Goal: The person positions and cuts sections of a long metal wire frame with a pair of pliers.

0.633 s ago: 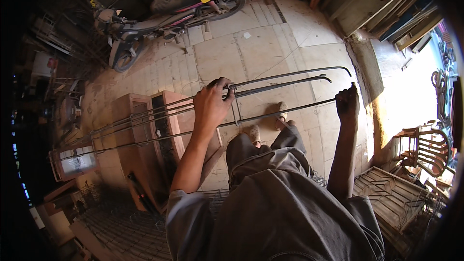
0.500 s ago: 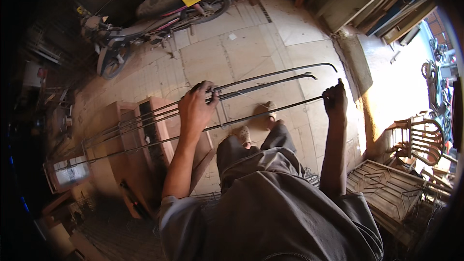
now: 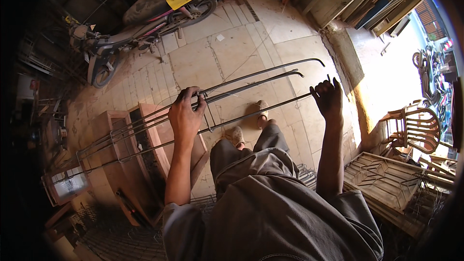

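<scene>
A long frame of dark steel rods (image 3: 262, 108), joined by rectangular wire loops, stretches diagonally from the left toward the right, where two upper rods end in bends. My left hand (image 3: 186, 114) is closed on it at the loop nearest the middle. My right hand (image 3: 328, 100) is at the right end of the lower rod, fingers bent but spread apart and touching it; the rod's tip shows just above them. Behind the frame's left part stand pinkish wooden cabinets (image 3: 157, 123). My feet in pale clogs (image 3: 237, 135) show below the rods.
A motorbike (image 3: 145, 24) with coiled rope and yellow cloth stands at the back left. Boards (image 3: 367, 7) lean at the back right. A wooden chair (image 3: 415, 128) and carved panel (image 3: 379, 179) sit to the right, beside a bright doorway with more motorbikes outside (image 3: 423, 77).
My right hand's fingers, closed round the rod end before, have spread apart. Both hands and the frame have moved left in the picture, along with much of the surroundings.
</scene>
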Demonstrator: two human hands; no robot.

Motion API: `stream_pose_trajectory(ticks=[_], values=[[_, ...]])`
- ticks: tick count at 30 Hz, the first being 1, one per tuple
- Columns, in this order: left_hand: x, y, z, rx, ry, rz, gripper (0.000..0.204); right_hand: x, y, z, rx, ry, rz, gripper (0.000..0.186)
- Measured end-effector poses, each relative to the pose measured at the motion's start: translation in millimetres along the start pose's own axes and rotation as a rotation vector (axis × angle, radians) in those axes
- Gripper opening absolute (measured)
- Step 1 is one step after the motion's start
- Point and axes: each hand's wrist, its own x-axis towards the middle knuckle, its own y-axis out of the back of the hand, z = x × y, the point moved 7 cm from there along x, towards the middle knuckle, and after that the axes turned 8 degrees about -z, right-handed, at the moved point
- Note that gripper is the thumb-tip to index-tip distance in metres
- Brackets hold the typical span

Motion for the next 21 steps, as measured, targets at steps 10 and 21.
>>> stream_pose_trajectory(ticks=[10, 21], values=[[-5, 2, -1, -0.026, -0.011, 0.006, 0.016, 28, 59, 10, -0.557, 0.232, -0.163, 0.029], [-11, -1, -2, -0.048, 0.061, 0.034, 0.017, 30, 97, 13, -0.915, 0.123, 0.173, 0.07]])
